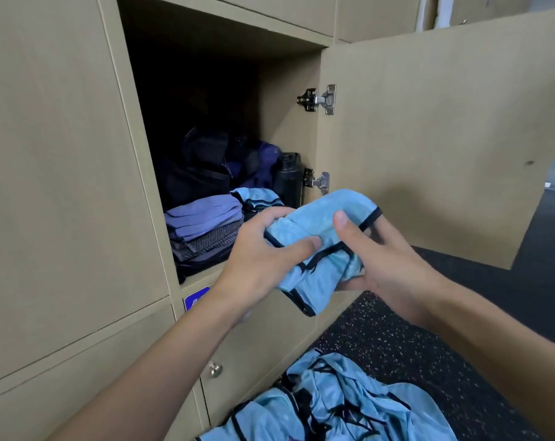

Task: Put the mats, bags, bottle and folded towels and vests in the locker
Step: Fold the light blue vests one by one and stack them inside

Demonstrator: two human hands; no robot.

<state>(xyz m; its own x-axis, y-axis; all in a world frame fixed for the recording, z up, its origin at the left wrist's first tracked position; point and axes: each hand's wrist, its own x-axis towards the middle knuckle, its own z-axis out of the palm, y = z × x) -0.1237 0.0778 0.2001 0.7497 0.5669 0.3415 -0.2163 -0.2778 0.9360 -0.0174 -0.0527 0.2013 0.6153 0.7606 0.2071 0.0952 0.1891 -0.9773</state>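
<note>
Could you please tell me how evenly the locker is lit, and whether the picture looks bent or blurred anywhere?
Head view: the back of the locker is in deep shadow, so the bag and bottle barely read. The towels in front are lit. The wide lens slants the locker's uprights. The held vest is sharp.

The left hand (257, 259) and right hand (387, 262), on bare forearms (148, 370), have fingers (342, 222) with short nails.

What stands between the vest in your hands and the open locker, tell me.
Nothing visible. The left hand and right hand grip the folded vest just before the locker, its door swung open. Inside, stacked towels, another vest and the bottle fill the front, so it likely goes on top.
</note>
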